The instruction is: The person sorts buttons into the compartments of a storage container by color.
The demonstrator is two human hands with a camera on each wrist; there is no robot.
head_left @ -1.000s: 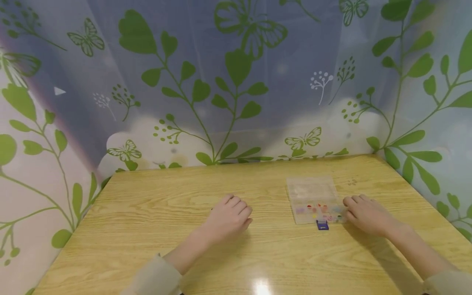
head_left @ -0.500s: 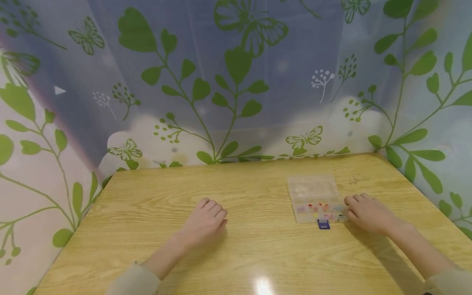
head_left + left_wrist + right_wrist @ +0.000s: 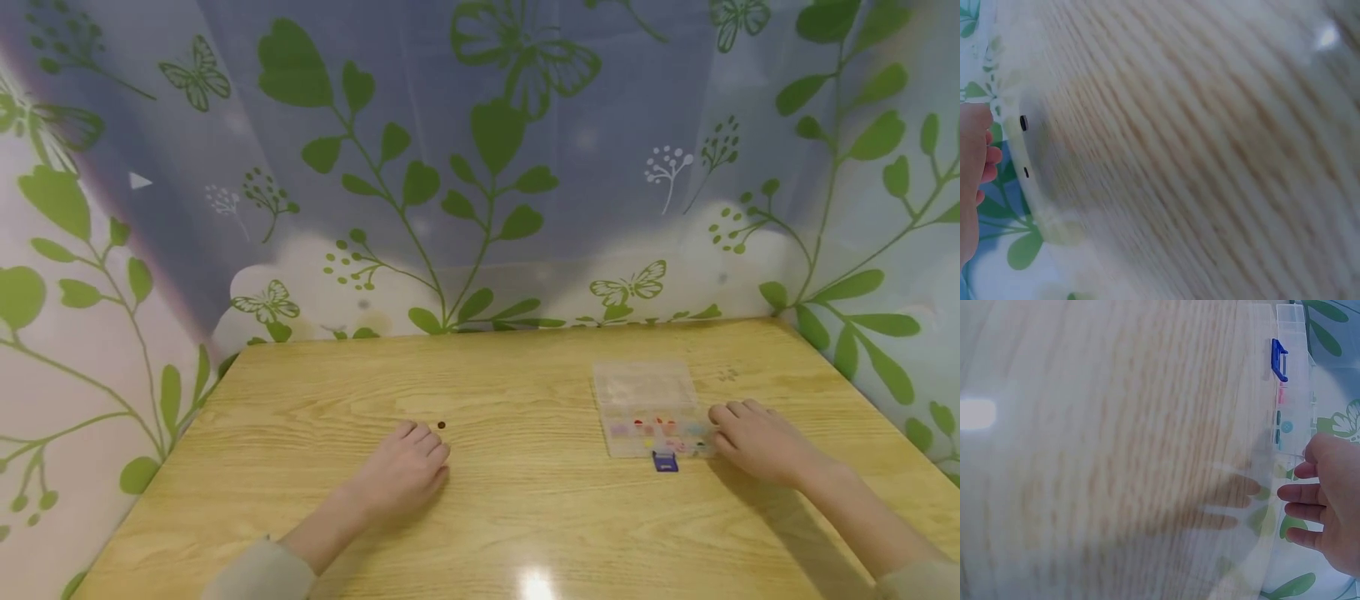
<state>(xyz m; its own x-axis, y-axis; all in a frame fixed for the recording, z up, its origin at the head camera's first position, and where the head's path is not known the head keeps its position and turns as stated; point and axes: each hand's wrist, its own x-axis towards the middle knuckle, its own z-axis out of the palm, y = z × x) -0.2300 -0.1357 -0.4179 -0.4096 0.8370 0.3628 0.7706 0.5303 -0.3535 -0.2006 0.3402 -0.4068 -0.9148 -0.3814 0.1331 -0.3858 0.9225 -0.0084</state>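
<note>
My left hand (image 3: pixel 401 471) hovers low over the left-middle of the table, its fingers loosely bent, with nothing visible in them. Just beyond its fingertips lies a small dark round piece (image 3: pixel 441 425). The left wrist view shows two small dark pieces on the table, a larger one (image 3: pixel 1024 122) and a smaller one (image 3: pixel 1026 172), close to the fingers. At right, my right hand (image 3: pixel 761 442) is beside a clear plastic compartment box (image 3: pixel 645 385), fingers relaxed and spread, its thumb right at the box's corner. The box lid is raised back, and colourful small pieces sit in the compartments.
A blue latch (image 3: pixel 665 462) sticks out from the box's front edge. Several tiny pale pieces (image 3: pixel 728 375) lie behind the right hand on the wooden table (image 3: pixel 525 517). A leaf-and-butterfly patterned curtain (image 3: pixel 480 208) closes off the back and sides.
My left hand has moved left and toward me, and the dark round piece it covered now shows. The right hand stays beside the box. The head view has shifted slightly.
</note>
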